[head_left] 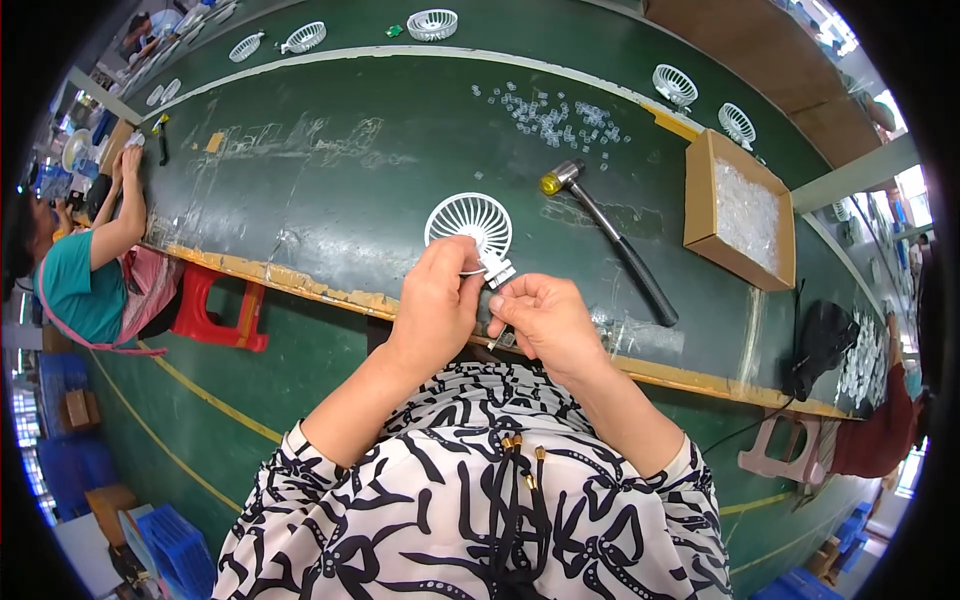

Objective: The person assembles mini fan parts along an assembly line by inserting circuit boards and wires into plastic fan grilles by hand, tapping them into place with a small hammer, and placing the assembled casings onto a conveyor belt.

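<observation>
Head view shows us looking down on our two bare hands, raised over the near edge of a dark green worktable [330,180]. Our left hand [436,300] grips the round white plastic fan grille with radiating ribs [468,222], thumb and fingers closed on its lower rim, so the grille stands at twelve o'clock from that hand. Our right hand [545,318] is curled, its fingertips pinched at the small white square clip piece [498,271] that sits at the bottom of the grille, at about five o'clock from the grille's centre; we think the fingers hold that piece, though it is too small to be sure.

At two o'clock from the hands, a black-handled hammer with a metal head and yellow cap [605,232] lies flat on the table, well apart from the grille. Beyond it, at one o'clock, a loose scatter of small clear plastic parts [555,115] lies on the green surface. At three o'clock an open brown cardboard box of clear parts [742,210] rests near the table's right end. At nine o'clock another person in a teal shirt [80,290] sits at the same table, by a red plastic stool [215,310].
</observation>
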Motion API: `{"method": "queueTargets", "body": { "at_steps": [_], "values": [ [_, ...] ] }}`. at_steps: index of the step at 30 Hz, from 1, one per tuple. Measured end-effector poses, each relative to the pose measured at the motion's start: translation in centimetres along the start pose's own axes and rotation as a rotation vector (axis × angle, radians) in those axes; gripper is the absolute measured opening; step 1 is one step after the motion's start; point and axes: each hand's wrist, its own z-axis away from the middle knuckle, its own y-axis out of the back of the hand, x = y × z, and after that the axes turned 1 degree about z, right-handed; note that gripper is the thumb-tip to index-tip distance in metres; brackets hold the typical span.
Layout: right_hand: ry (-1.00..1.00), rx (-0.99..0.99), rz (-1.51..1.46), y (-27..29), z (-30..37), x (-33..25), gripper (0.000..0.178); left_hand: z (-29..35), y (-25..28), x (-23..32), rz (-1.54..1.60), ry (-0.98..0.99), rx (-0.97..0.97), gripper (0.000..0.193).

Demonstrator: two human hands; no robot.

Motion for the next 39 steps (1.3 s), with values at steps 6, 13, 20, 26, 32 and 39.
{"method": "queueTargets", "body": {
  "at_steps": [6, 13, 20, 26, 32, 39],
  "values": [
    [0.235, 0.052, 0.117, -0.3, -0.5, 0.0, 0.013, -0.3, 0.4, 0.2, -0.057, -0.084, -0.089, 0.046],
    [0.215, 0.063, 0.278, 0.1, 0.1, -0.5, 0.016, -1.0, 1.1, 0.2, 0.017, 0.054, -0.108, 0.052],
    [0.246, 0.053, 0.369, -0.1, 0.2, -1.1, 0.018, -1.0, 0.9, 0.0, -0.048, -0.058, -0.059, 0.048],
    [0.415, 0.087, 0.399, 0.1, 0.5, -0.8, 0.018, -1.4, 1.8, 0.5, -0.185, -0.308, -0.021, 0.039],
    [0.798, 0.187, 0.586, -0.2, 2.0, -3.9, 0.010, -2.4, 2.7, 1.6, -0.135, -0.328, -0.012, 0.024],
    [0.862, 0.208, 0.777, 0.9, 2.0, -4.4, 0.006, -1.9, 2.6, 1.7, 0.536, 0.262, -0.180, 0.018]
  ]
}}
